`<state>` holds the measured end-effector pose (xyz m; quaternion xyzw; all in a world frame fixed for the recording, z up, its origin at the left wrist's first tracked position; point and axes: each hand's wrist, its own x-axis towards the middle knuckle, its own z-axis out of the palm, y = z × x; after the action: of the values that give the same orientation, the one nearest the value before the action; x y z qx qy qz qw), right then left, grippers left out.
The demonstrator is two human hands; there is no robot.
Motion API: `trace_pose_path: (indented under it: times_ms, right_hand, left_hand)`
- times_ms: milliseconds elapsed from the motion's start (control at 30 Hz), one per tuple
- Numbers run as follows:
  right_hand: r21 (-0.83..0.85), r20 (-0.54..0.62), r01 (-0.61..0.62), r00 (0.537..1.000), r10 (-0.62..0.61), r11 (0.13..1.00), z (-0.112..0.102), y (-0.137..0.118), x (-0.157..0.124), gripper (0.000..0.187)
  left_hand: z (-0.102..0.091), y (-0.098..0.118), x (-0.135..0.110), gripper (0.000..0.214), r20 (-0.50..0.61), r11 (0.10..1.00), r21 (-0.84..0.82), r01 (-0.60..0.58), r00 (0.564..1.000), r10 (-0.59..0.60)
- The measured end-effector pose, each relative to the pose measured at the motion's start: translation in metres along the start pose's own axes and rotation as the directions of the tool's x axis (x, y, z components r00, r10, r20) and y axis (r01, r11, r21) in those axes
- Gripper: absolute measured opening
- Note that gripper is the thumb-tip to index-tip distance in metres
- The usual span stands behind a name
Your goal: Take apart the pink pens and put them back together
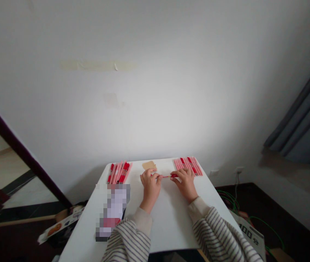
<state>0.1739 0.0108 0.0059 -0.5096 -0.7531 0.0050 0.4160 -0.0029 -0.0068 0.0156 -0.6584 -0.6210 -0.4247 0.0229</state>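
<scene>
My left hand (150, 183) and my right hand (185, 182) meet near the far middle of a white table (168, 218). Both are closed on one thin red and pink pen (168, 176) held level between them. The left fingers pinch its left end, the right fingers grip its red right end. A row of similar red and pink pens (119, 172) lies at the far left of the table. Another row of pens (189, 165) lies at the far right, just beyond my right hand. Both arms wear striped sleeves.
A small brown cardboard piece (149, 165) lies at the far edge between the two rows. A blurred-out object (112, 211) lies on the table's left side. A white wall rises behind; a grey curtain (305, 123) hangs right; green cables (231, 202) cross the floor.
</scene>
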Motion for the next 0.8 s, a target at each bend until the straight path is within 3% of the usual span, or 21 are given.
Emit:
trace_pose_path:
  times_ms: [333,567,800]
  right_hand:
    - [-0.001,0.037,-0.006,0.999,0.006,1.000,-0.002,-0.002,0.001,0.015]
    - [-0.002,-0.036,-0.028,0.999,0.028,1.000,0.001,0.003,0.000,0.016]
    - [-0.002,-0.155,-0.127,0.980,0.125,0.992,0.006,0.011,-0.001,0.022]
  left_hand:
    - [-0.002,0.007,-0.001,0.010,0.005,1.000,-0.005,-0.008,1.000,0.008]
    - [-0.004,0.003,0.001,0.016,-0.004,0.999,0.032,0.031,1.000,-0.031]
    - [-0.011,0.000,-0.002,0.017,-0.066,0.958,0.255,0.133,0.991,-0.120]
